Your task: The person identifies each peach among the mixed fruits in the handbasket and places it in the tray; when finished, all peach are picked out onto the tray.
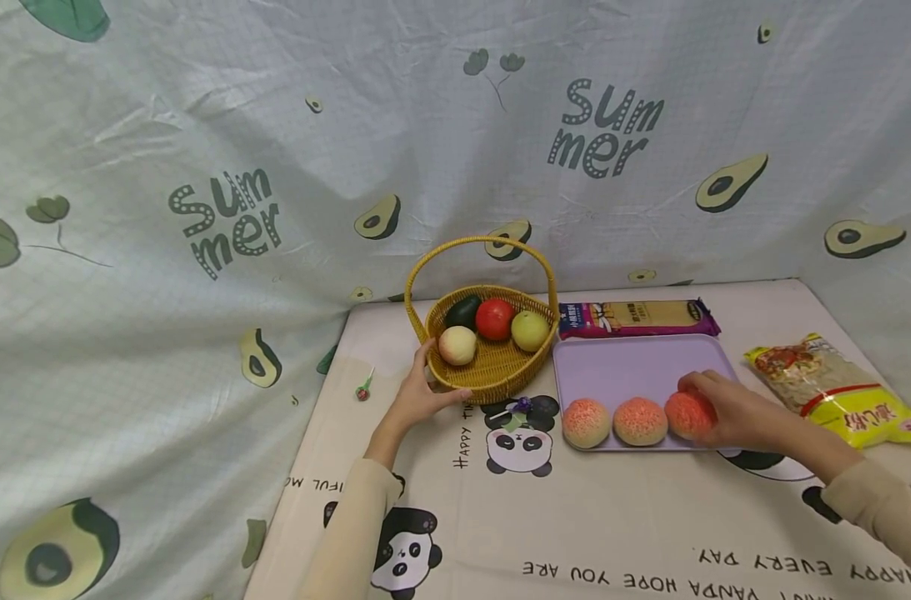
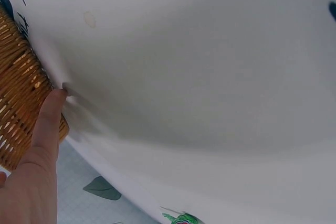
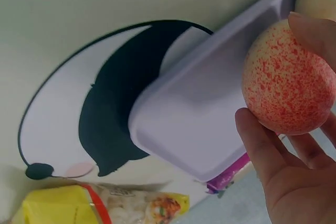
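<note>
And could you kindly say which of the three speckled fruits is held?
The rightmost fruit in the head view: the right hand grips it, with the left one and middle one untouched.

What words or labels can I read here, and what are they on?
"summer", twice, on the wall cloth
"HAPPY EVERY DAY", upside down, on the tablecloth
"PANDA HOPE YOU ARE", likewise
"HAPPY TI", rest hidden, there too
"IFUL MO", incomplete, there too
Long packet and yellow bag: Chinese characters, too small to read surely

basket (image 2: 21,93), left wrist: cut off left | lollipop (image 2: 182,219), same view: cut off below | held peach (image 1: 683,417), head: partly covered
</note>
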Demonstrator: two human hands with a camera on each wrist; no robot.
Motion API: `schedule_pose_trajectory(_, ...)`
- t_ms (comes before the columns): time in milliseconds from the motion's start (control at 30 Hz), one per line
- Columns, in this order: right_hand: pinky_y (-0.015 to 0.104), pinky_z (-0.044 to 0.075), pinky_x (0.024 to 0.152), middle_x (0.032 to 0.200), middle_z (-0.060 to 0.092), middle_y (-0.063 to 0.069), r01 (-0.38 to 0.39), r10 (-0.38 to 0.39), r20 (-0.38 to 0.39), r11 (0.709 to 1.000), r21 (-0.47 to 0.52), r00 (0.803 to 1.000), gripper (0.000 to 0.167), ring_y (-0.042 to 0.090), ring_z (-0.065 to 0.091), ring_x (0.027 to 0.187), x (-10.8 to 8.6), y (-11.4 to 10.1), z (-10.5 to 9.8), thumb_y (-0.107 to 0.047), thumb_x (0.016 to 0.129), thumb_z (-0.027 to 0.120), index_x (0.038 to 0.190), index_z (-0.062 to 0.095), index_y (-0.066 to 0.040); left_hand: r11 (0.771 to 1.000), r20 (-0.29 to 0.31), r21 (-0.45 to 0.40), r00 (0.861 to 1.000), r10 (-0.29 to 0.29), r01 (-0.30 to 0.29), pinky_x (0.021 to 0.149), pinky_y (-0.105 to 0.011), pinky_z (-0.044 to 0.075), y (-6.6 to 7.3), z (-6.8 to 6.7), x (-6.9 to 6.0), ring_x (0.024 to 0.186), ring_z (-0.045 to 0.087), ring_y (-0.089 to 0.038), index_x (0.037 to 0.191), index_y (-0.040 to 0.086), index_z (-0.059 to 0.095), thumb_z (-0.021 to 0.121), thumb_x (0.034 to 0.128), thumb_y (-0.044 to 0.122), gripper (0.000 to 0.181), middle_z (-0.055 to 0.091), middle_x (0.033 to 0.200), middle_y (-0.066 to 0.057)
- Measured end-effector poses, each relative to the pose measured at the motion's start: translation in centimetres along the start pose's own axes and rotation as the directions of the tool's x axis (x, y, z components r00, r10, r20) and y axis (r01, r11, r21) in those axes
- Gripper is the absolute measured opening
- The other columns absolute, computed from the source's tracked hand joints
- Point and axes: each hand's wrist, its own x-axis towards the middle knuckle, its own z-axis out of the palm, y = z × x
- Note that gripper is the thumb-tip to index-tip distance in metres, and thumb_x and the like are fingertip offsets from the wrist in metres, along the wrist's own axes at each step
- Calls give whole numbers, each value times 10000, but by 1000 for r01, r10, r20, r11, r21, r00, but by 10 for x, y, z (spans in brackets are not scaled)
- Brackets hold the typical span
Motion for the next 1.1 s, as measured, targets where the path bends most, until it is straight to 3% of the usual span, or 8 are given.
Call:
schedule_pose_trajectory(433, 568, 598, 906, 1228, 611, 175, 11, -11, -22, 1000, -7, 1000, 785, 317, 633, 1080, -7, 1, 8, -217, 698, 968, 1322, 537, -13, 1000, -3, -1, 1000, -6, 6, 1253, -595, 288, -2, 0, 0, 1587, 256, -357, 1664, 269, 122, 911, 794, 422, 1184, 245, 1722, -107)
schedule_pose_trajectory(667, 589, 590, 914, 1263, 578, 191, -4, 4, -5, 1000, 28, 1000, 773, 341, 609, 1115, -9, -1, 9, -222, 723, 951, 1340, 530, -24, 1000, 3, -15, 1000, -22, 22, 1208, -548, 391, -5, 2, 0, 1497, 430, -375, 1661, 296, 111, 913, 796, 413, 1186, 258, 1714, -98)
schedule_pose_trajectory(1100, 610, 584, 912, 1298, 550, 221, -4, 4, -13, 999, 32, 1000, 831, 370, 606, 1128, -14, -3, 9, -338, 729, 956, 1383, 525, -61, 1000, -2, -19, 1000, -20, 20, 1213, -564, 377, -5, 2, -1, 1500, 423, -380, 1664, 284, 113, 915, 792, 420, 1192, 261, 1714, -107)
